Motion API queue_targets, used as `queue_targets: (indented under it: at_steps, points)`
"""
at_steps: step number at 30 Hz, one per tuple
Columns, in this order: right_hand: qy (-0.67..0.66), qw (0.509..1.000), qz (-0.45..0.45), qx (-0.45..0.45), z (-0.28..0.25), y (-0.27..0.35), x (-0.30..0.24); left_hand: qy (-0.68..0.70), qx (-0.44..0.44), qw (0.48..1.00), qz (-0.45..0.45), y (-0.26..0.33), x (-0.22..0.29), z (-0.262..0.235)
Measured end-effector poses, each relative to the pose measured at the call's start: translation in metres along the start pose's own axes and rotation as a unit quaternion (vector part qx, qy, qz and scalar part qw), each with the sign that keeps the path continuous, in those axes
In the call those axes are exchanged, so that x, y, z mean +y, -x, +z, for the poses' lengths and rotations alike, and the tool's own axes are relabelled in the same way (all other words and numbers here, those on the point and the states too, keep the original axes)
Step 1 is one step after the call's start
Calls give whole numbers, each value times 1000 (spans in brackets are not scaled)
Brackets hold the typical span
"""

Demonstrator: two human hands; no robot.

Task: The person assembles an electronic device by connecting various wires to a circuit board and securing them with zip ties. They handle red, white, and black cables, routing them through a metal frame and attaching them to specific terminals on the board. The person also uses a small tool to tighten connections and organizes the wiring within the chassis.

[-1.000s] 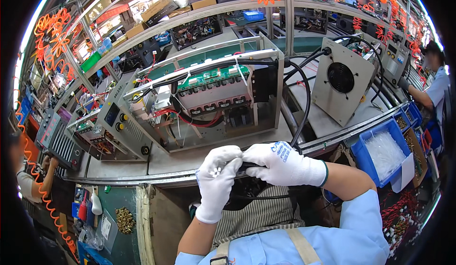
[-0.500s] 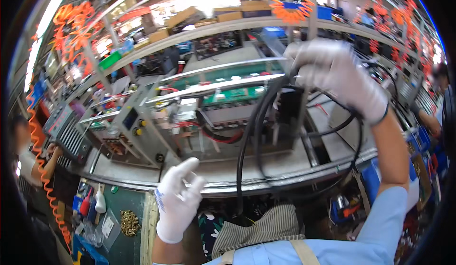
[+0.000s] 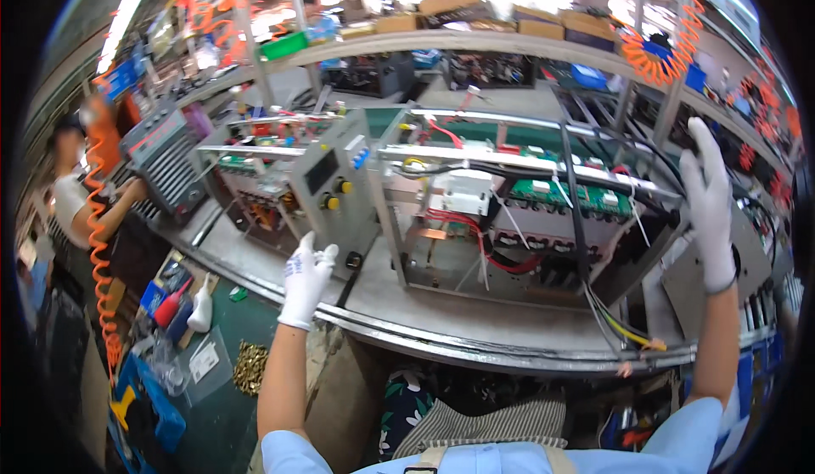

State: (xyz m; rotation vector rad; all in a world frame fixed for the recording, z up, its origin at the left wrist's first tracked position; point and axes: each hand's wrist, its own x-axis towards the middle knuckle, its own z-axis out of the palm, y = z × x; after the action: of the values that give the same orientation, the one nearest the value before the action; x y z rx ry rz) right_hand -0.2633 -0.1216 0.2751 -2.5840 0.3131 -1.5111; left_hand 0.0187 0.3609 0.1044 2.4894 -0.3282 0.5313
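Over goes the black cable (image 3: 576, 211), lifted by the right hand (image 3: 710, 198) half a second ago, now draped across the open metal chassis (image 3: 424, 272), both hands apparently clear of it! Nearest, ribbed striped apron (image 3: 488, 427); then the left hand (image 3: 306, 286), empty, fingers loosely parted beside the knobbed grey unit (image 3: 344, 224); bare wire ends (image 3: 624, 331) at the counter's (image 3: 395, 308) front edge; right hand open, fingers extended; glossy green circuit board (image 3: 586, 194); matte cardboard boxes (image 3: 450, 0) beyond

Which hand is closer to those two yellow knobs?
Left: the left hand is just below the yellow knobs in view; the right hand, far to their right.
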Motion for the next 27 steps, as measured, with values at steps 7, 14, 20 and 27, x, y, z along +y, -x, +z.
queue_targets:
  at_steps: [7,14,20,27]
  points:
    - [297,955,-2,17,-4,131,-14,113,-7,983,147,-37,-43,76]
    - [56,964,251,70,60,214,4,183,-7,975,129,49,107,68]
    - [104,934,316,131,126,228,-3,158,-96,981,60,-10,62,126]
    - [-94,905,414,21,129,160,54,106,-10,972,208,79,147,77]
